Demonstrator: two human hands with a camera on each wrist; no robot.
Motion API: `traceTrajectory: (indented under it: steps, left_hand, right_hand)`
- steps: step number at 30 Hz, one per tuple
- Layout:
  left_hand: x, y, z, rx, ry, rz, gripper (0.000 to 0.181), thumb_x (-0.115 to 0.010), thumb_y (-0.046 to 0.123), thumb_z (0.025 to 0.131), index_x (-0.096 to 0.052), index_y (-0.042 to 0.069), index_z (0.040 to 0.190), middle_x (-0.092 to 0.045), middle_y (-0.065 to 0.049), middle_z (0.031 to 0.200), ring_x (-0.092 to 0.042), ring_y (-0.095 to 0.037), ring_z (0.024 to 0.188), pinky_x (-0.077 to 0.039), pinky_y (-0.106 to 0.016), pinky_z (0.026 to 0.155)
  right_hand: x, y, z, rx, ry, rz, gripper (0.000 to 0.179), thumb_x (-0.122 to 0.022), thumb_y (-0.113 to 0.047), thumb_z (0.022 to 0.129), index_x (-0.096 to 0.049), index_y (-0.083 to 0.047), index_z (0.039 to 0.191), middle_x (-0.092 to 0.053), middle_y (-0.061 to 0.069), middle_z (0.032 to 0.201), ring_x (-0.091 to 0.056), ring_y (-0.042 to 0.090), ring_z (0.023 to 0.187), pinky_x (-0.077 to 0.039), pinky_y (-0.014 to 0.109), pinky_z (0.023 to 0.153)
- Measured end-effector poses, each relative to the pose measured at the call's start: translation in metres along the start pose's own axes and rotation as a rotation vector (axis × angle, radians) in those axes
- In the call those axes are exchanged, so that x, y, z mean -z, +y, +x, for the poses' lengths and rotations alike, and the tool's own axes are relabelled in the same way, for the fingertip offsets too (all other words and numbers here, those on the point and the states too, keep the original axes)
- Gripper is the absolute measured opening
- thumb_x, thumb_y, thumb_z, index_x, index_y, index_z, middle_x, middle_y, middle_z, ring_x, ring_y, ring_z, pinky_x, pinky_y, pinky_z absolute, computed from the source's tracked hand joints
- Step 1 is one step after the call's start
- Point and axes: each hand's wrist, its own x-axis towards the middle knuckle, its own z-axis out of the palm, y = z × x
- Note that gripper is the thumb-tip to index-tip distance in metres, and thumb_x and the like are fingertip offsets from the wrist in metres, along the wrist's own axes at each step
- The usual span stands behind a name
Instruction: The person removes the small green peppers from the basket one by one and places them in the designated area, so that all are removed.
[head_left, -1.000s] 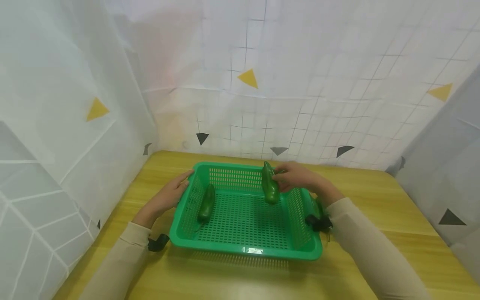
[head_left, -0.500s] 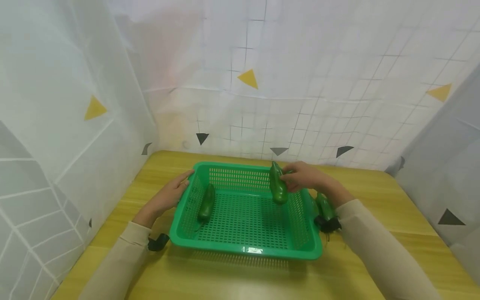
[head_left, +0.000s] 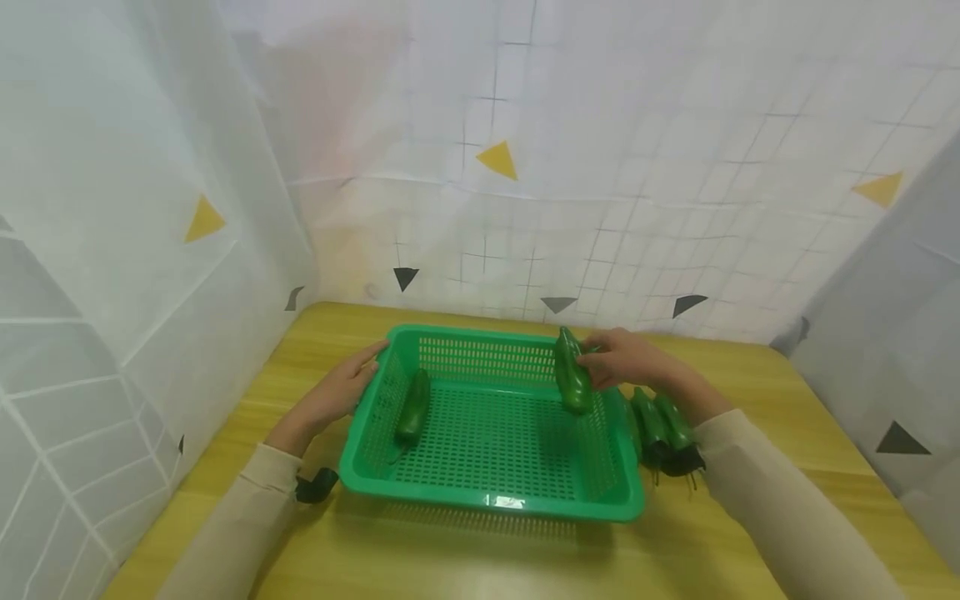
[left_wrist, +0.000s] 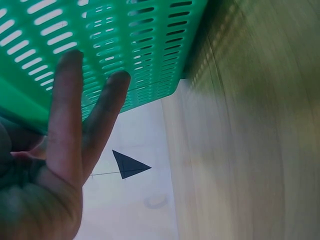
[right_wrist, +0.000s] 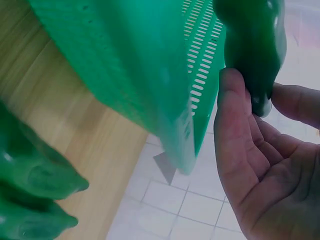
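A green pepper (head_left: 573, 377) hangs tilted above the right end of the green plastic basket (head_left: 487, 502). My right hand (head_left: 626, 360) pinches it between thumb and fingers; up close in the right wrist view, the pepper (right_wrist: 256, 40) is held by one narrow end. Inside the basket, along its left wall, lies another green pepper (head_left: 414, 408) with its stem toward me. My left hand (head_left: 341, 387) rests against the basket's left side. In the left wrist view, straight fingers (left_wrist: 67, 115) touch the slotted outer wall.
Outside the basket's right wall, more green peppers (head_left: 675, 425) lie side by side on the wooden table (head_left: 780, 433), partly covered by a black wrist strap (head_left: 675, 458). A white patterned sheet (head_left: 600, 208) stands behind the table and along its sides.
My right hand has carried the pepper to the right, toward the basket's right wall. More of the peppers outside now show. The left hand and basket have stayed put.
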Motion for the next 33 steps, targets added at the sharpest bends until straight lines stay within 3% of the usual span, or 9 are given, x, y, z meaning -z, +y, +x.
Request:
traceTrajectory:
  steps: [9,15,24,33]
  left_hand:
    - [0.005,0.000,-0.003,-0.026,0.019,0.041,0.052,-0.032,0.021,0.113,-0.022,0.008,0.163,-0.048,-0.023,0.137,-0.058,-0.024,0.093,-0.048,-0.045,0.091]
    - [0.005,-0.001,-0.003,-0.034,0.007,0.009,0.051,-0.031,0.019,0.113,-0.022,0.007,0.162,-0.051,-0.024,0.126,-0.061,-0.025,0.085,-0.052,-0.042,0.085]
    - [0.003,0.001,-0.005,-0.046,0.019,0.034,0.052,-0.031,0.017,0.113,-0.021,0.004,0.162,-0.047,-0.025,0.135,-0.060,-0.023,0.090,-0.049,-0.040,0.089]
    - [0.002,0.001,-0.004,-0.036,0.005,-0.001,0.052,-0.031,0.017,0.113,-0.020,0.005,0.162,-0.054,-0.021,0.112,-0.061,-0.020,0.076,-0.055,-0.036,0.077]
  right_hand:
    - [0.002,0.002,-0.007,0.021,0.025,-0.016,0.050,-0.053,-0.014,0.105,-0.042,0.020,0.140,-0.068,0.023,0.103,-0.071,0.030,0.088,-0.059,0.045,0.079]
    - [0.006,0.008,-0.012,0.017,0.011,-0.001,0.050,-0.053,-0.015,0.106,-0.041,0.019,0.141,-0.066,0.024,0.108,-0.071,0.031,0.093,-0.058,0.047,0.083]
    - [0.014,0.013,-0.017,0.012,0.011,-0.015,0.045,-0.054,-0.014,0.105,-0.047,0.018,0.136,-0.068,0.018,0.101,-0.070,0.028,0.089,-0.059,0.045,0.081]
    - [0.016,0.017,-0.022,0.000,0.024,-0.011,0.049,-0.052,-0.014,0.106,-0.042,0.020,0.139,-0.067,0.020,0.103,-0.070,0.028,0.090,-0.059,0.047,0.082]
